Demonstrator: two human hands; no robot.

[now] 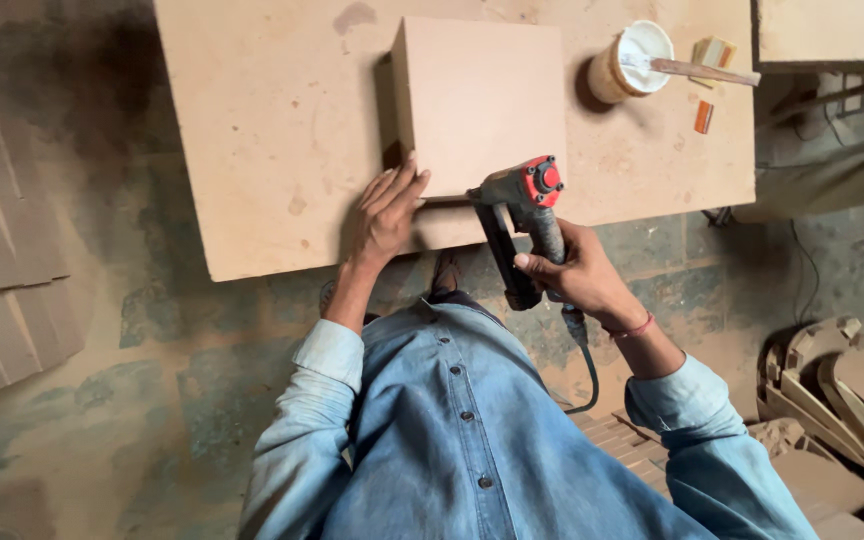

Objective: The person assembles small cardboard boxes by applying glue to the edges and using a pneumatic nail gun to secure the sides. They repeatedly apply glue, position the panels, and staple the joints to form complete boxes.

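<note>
So here the box point(479, 105), a plain fibreboard cube-ish thing, sits on the worktop point(272, 140) close to its near edge. The left hand point(385, 212) is flat against the box's near-left corner, fingers point(399, 190) laid together and pressed on the board, steadying it rather than gripping. The right hand point(574, 272) has its fingers wrapped tight round the handle of a pneumatic nail gun point(520, 215), the red-capped head pushed up against the box's near edge, hose trailing down from the handle.

Progress-wise, I'd say the box looks mostly assembled already: top and left side are on and sit flush. Can't tell how many fasteners are in, they're too small to see. Looks like that near bottom edge is what's being pinned right now, and the other sides are hidden from here.

Beyond the box to the right there's a white tub point(632, 58) with a stick point(704, 71) resting across it. Cut board pieces point(832, 385) are stacked on the floor, right of the box and nearer the person.
</note>
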